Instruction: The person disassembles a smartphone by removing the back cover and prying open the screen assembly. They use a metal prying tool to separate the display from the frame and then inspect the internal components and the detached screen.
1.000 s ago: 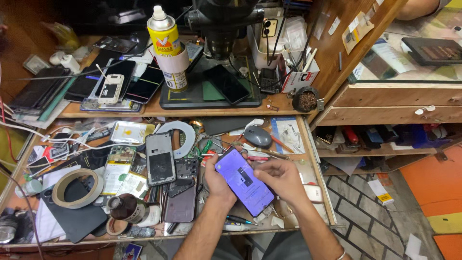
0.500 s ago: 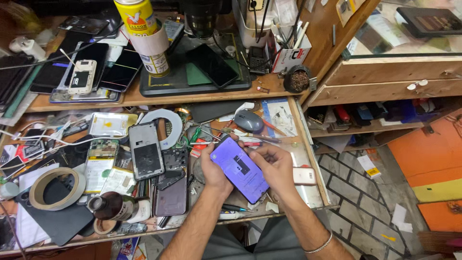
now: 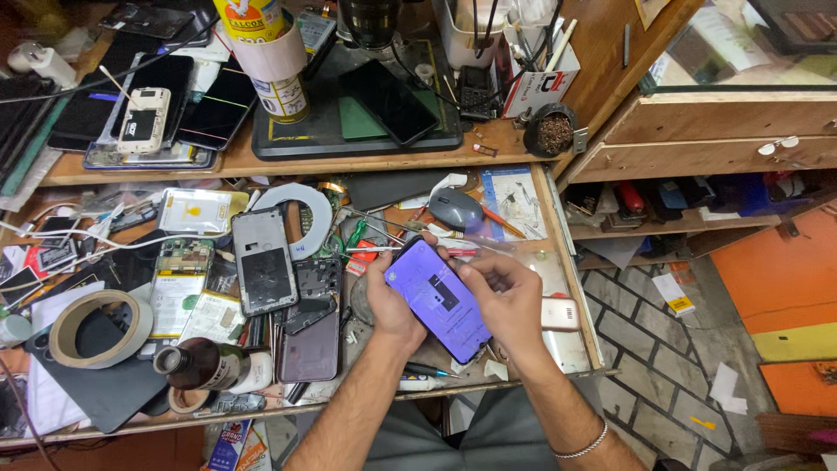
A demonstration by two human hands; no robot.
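A smartphone point(image 3: 438, 299) with a lit purple screen is tilted above the open drawer tray point(image 3: 571, 288) of a cluttered workbench. My left hand point(image 3: 390, 301) grips its left edge from underneath. My right hand point(image 3: 507, 296) holds the right edge, with the thumb resting on the screen. Both forearms come up from the bottom of the view. A bracelet point(image 3: 582, 443) circles my right wrist.
A grey mouse point(image 3: 455, 209), screwdrivers, an opened phone frame point(image 3: 262, 260), phone parts, a tape roll point(image 3: 91, 328) and a brown bottle point(image 3: 207, 366) crowd the tray. On the shelf above stand a spray can point(image 3: 266, 52), a black mat point(image 3: 349, 113) and several phones. Wooden drawers point(image 3: 715, 131) lie right.
The view has dropped and shifted, so the bench sits higher in the frame. Both hands keep hold of the phone, and my right thumb has moved onto the screen.
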